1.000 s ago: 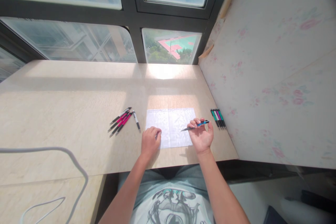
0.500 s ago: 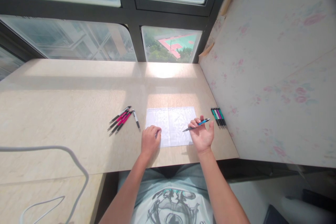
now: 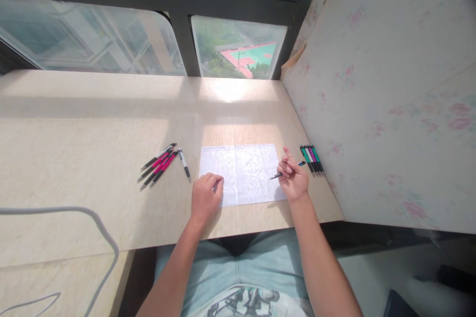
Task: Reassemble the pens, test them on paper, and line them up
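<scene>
A white sheet of paper [image 3: 241,171] lies flat on the pale wooden desk [image 3: 92,158]. My left hand [image 3: 204,198] rests on the sheet's lower left corner with its fingers curled, and nothing shows in them. My right hand [image 3: 293,178] hovers at the sheet's right edge, fingers closed round a blue and black pen [image 3: 287,170] whose tip points left toward the paper. Left of the sheet lies a loose group of pink and black pens [image 3: 158,164]. A neat row of coloured pens [image 3: 311,159] lies to the right, close to my right hand.
A wall with floral paper [image 3: 390,99] bounds the desk on the right. Large windows [image 3: 234,49] run along the far edge. A grey cable [image 3: 92,223] loops over the desk's near left part. The desk's near edge is just below my wrists.
My right hand has moved right, toward the row of pens, and turned the blue pen in its fingers. The camera has tilted down a little. My left hand stays on the paper.
</scene>
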### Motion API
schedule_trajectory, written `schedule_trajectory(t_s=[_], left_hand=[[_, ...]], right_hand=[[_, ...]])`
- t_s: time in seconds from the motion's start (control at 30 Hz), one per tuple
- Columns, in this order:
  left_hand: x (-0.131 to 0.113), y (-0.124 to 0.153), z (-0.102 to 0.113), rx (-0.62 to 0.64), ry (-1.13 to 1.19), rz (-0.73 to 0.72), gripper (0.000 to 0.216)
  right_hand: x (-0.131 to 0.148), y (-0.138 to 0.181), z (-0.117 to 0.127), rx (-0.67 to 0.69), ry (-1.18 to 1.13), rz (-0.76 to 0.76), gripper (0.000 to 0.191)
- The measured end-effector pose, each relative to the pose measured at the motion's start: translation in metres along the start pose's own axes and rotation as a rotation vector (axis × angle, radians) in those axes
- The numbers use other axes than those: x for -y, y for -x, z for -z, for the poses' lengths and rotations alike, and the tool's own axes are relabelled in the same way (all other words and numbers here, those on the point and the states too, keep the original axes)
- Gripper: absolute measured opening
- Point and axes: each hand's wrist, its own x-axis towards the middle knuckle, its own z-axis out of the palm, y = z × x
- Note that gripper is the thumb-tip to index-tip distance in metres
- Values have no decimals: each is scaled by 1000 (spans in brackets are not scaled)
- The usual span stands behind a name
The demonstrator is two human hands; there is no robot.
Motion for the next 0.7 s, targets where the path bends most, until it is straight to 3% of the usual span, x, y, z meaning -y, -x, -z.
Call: schedule_trajectory(t_s=[0.1, 0.23, 0.3, 0.4, 0.57, 0.7], left_hand=[[0, 0, 0, -3, 8, -1, 15], [0, 0, -1, -4, 2, -9, 15], [0, 0, -1, -2, -11, -14, 15], [-1, -1, -1, -5, -44, -13, 13], [-4, -2, -1, 21, -115, -22, 14], [-5, -3, -1, 46, -138, -31, 23]], right_hand=[[9, -23, 4, -20, 176, -53, 24], [16, -53, 11, -85, 398, 18, 43], [18, -64, 16, -55, 519, 61, 42], [16, -76, 22, -31, 719, 165, 36], [2, -88, 28, -212, 1016, 383, 35], [-2, -93, 27, -118, 1157, 338, 35]])
